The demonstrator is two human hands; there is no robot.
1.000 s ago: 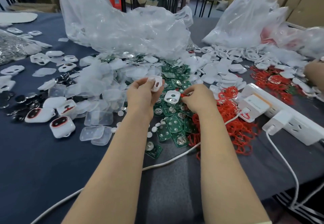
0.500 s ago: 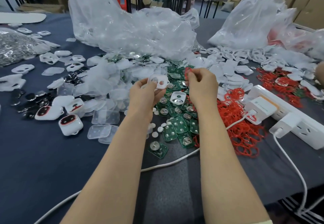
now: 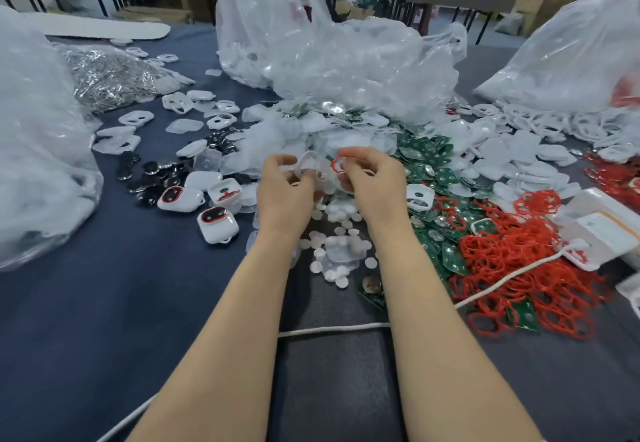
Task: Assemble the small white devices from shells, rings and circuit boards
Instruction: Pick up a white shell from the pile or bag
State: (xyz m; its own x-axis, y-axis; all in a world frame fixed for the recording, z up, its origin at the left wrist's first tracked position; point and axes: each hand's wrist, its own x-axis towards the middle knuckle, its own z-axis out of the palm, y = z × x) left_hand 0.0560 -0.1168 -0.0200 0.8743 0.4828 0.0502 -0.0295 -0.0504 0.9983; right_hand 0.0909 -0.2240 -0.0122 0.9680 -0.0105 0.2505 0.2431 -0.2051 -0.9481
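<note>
Three clear plastic bags slump on the dark table [image 3: 104, 303]. The middle bag [image 3: 329, 61] sits crumpled, with clear and white plastic pieces heaped against its near side. The left bag [image 3: 38, 151] is stuffed with something pale (too blurred to name), and the right bag [image 3: 568, 57] holds white parts with a patch of red showing through.

In front of the middle bag the left hand [image 3: 287, 189] has its fingers curled round a white shell [image 3: 309, 164], lifted clear of the table. The right hand [image 3: 372, 182] pinches a red ring [image 3: 336, 162] between thumb and forefinger, just beside the shell's right edge; whether the two touch I cannot tell.

Right of the hands lie green circuit boards [image 3: 429, 161], and nearer the person a heap of red rings [image 3: 519, 268]. Small white discs [image 3: 332, 241] are scattered between the wrists. To the left rest finished devices [image 3: 217, 224] with red-rimmed windows.
</note>
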